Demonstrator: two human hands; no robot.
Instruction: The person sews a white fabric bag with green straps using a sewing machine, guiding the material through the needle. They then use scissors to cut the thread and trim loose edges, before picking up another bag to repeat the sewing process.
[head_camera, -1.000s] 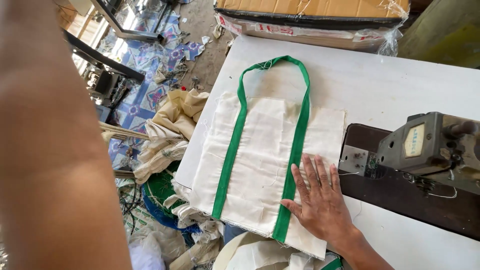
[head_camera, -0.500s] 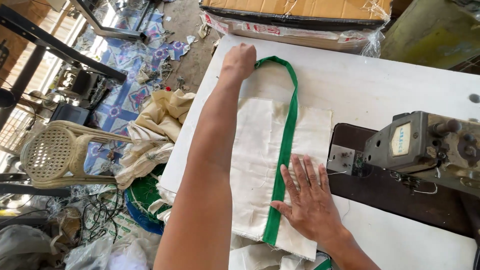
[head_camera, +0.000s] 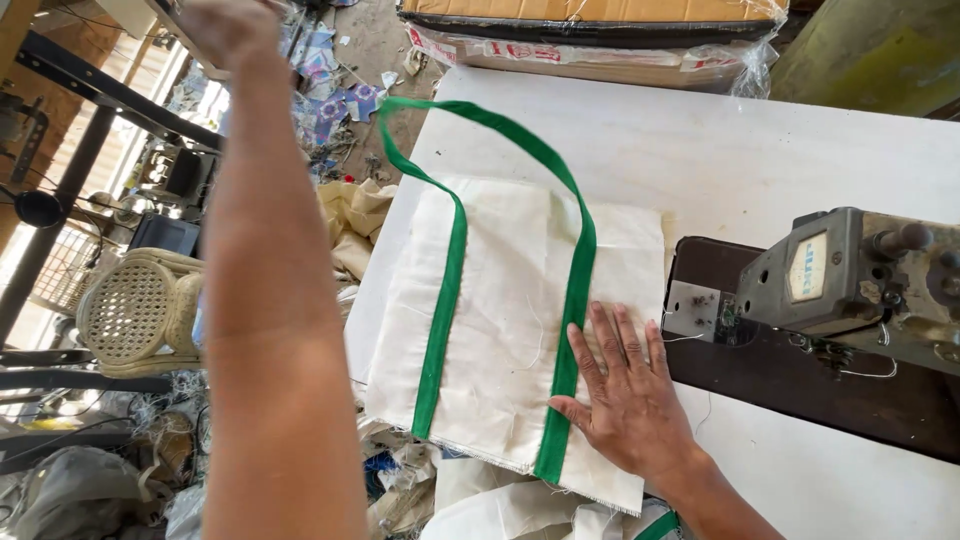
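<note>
A: What's the room like?

B: A cluttered workshop. A white tabletop fills the right side, with a wrapped cardboard box along its far edge. Left of it, the floor is strewn with cloth scraps, and a woven plastic stool stands among the mess.

A: And what lies on the tabletop?

B: A cream cloth bag with two green straps sewn down its length. It lies flat near the left edge, its long axis running from the near edge toward the far one. The straps join in a handle loop that points away from the person, toward the box.

A: Where are the hands?

B: The right hand lies palm down on the bag's near right corner, fingers spread apart and flat, gripping nothing. The left hand is raised high at the upper left, off the bag. It's blurred, so I cannot tell whether its fingers are apart or together.

A: Anything beside the bag?

B: A grey sewing machine on a dark base, just right of the bag.
</note>
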